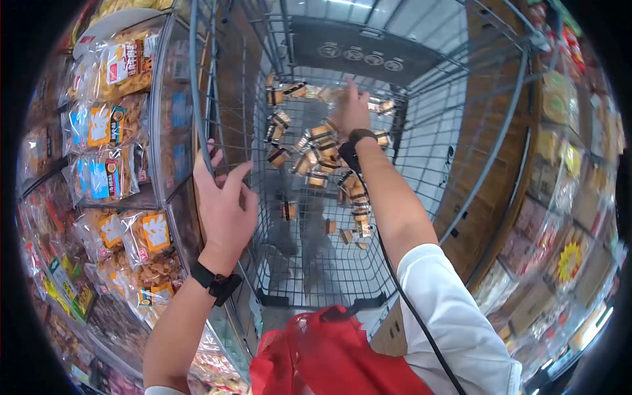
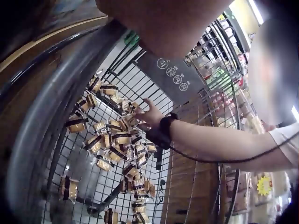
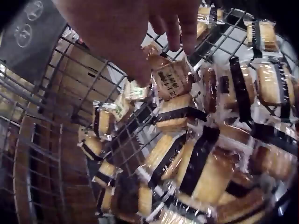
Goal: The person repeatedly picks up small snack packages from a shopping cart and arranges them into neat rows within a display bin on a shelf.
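Note:
Small clear-wrapped pastry packets (image 3: 205, 163) with black bands lie scattered over the wire floor of a shopping cart (image 1: 388, 263). My right hand (image 1: 350, 113) reaches down over them near the cart's far end, blurred in the head view. Its fingers are spread in the left wrist view. Close under its thumb and fingertips, in the right wrist view, lies a brown-wrapped packet (image 3: 172, 80) with printed writing. My left hand (image 1: 227, 207) is at the cart's left top rail (image 1: 197, 105), fingers loosely bent and apart, with no packet in it.
Shelves of bagged snacks (image 1: 108, 125) rise close on the left; packaged foods (image 1: 559, 158) line the right. A grey panel with round symbols (image 1: 362, 52) closes the cart's far end. A black cable (image 1: 401, 296) runs along the right arm. Red cloth (image 1: 329, 355) shows at the front.

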A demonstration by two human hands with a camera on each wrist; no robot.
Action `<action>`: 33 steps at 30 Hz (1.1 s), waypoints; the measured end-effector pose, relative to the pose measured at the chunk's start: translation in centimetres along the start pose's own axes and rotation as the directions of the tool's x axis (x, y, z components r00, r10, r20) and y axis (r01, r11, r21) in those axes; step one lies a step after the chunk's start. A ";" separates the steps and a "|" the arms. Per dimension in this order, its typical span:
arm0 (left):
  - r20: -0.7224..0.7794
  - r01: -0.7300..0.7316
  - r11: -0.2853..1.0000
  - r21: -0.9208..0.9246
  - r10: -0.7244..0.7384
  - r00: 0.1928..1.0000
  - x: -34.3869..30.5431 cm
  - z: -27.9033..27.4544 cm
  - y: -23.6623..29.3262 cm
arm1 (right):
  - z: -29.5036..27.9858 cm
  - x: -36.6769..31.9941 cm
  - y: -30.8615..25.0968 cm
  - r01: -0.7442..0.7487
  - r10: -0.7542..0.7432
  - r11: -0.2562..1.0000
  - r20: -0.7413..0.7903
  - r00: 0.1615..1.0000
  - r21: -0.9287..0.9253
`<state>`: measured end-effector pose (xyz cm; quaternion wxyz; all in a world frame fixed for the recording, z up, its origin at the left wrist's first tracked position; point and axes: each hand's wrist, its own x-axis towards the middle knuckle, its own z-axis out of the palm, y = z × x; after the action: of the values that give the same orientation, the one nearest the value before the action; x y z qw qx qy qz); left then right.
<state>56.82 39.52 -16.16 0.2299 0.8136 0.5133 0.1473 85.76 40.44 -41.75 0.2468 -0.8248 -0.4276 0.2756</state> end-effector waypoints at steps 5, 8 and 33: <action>0.020 0.021 0.999 0.047 -0.022 1.000 0.2 0.2 0.2 | 1.9 -0.3 -0.5 0.007 -0.010 0.999 -0.068 0.998 -0.050; 0.021 0.033 0.998 0.050 -0.034 0.999 0.1 0.2 0.5 | 1.9 -0.6 -0.2 0.127 -0.135 0.983 -0.054 0.989 -0.130; -0.043 0.000 1.000 0.003 0.000 0.999 -1.5 0.9 0.3 | -7.7 -6.1 -4.9 0.003 0.016 0.833 -0.029 0.999 0.554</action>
<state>56.82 37.90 -16.74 0.2173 0.8107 0.5183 0.1641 85.15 36.50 -31.58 0.4808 -0.7240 -0.3226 0.3750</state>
